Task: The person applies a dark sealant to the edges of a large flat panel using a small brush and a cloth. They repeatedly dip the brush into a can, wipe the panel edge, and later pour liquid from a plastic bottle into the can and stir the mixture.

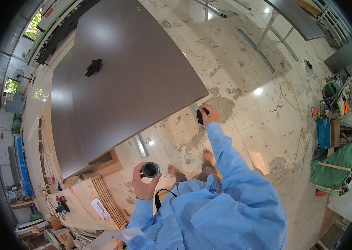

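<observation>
My left hand (144, 186) is closed around a small round cup (151, 169), its open mouth facing up and its inside dark grey. Beside the near right corner of a large dark brown panel (121, 71), my right hand (211, 113) is closed on a black cloth (200, 116). The cloth is close to the panel's edge; I cannot tell whether it touches. Another crumpled black cloth (94, 67) lies on top of the panel, toward its left side.
A worktable (80, 200) with tools stands at lower left. Metal stand legs (256, 50) hold another panel (298, 21) at upper right. A yellow hose (301, 125) lies on the stained tile floor. Boxes and a green sack (332, 168) line the right side.
</observation>
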`<state>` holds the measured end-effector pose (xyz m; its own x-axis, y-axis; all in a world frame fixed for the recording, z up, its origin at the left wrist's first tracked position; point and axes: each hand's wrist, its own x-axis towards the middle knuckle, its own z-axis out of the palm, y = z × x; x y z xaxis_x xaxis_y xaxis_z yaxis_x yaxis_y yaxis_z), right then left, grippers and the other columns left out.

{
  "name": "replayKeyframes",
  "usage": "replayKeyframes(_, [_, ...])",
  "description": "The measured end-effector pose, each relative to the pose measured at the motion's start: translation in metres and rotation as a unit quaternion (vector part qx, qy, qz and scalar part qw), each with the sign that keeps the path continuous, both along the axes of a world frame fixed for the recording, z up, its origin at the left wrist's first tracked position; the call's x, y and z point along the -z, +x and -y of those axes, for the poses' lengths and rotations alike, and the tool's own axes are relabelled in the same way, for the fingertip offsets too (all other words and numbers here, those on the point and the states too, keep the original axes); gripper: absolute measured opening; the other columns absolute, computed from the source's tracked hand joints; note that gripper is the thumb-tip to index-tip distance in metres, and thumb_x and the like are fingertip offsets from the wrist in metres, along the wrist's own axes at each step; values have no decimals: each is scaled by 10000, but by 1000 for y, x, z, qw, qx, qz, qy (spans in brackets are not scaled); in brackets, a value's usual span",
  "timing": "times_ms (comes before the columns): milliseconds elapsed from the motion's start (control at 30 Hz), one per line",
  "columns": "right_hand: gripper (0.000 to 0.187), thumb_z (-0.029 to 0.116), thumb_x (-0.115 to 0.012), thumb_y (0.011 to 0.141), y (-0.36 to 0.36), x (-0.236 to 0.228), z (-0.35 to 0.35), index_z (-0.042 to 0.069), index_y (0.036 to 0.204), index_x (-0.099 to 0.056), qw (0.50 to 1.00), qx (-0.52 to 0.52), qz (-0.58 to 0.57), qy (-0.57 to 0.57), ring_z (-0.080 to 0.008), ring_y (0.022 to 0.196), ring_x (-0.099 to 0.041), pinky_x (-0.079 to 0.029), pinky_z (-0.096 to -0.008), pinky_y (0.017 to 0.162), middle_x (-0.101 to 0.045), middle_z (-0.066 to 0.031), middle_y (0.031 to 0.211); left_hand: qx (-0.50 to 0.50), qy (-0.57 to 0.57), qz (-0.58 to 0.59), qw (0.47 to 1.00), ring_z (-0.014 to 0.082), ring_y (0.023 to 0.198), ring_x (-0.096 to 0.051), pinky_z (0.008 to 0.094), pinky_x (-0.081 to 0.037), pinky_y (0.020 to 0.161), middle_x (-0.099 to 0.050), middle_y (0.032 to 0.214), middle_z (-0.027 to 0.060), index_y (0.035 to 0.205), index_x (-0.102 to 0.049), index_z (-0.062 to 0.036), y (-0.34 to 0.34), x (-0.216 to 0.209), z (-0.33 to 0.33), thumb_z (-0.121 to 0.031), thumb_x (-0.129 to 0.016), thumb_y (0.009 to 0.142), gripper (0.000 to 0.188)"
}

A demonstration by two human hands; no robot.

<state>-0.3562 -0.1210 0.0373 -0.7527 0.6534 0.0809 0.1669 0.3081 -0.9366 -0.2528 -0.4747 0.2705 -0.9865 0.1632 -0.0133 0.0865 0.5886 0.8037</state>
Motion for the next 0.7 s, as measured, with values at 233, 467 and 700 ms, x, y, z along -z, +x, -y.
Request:
replayKeyframes(233, [132,189,-749,948,-1,3,-12,95,1033,-785,997,68,-14,-24,-333,981,-719,-554,-386,900,-748,-121,1036,5,1,-3,1000,219,1047,-707,337,-576,849,-690,1187,96,1263,-605,-47,0,0,1,-84,-925,748,607])
replayKeyframes(467, [139,158,-755,935,0,5,-18,81,1046,-786,999,30,-34,-8,-328,957,-722,-559,-390,877,-754,-134,1036,11,-4,-1,1000,217,1044,-707,334,-579,844,-690,1183,97,1261,-607,-43,1,-2,-4,-90,-926,749,606])
replayKeyframes(700, [128,125,-755,930,-1,4,-20,79,1043,-792,999,25,-16,-21,-310,953,-733,-561,-370,872,-763,-129,1052,12,-8,-3,1000,220,1038,-704,338,-578,848,-684,1193,97,1266,-607,-44,2,-4,-4,-98,-933,744,618])
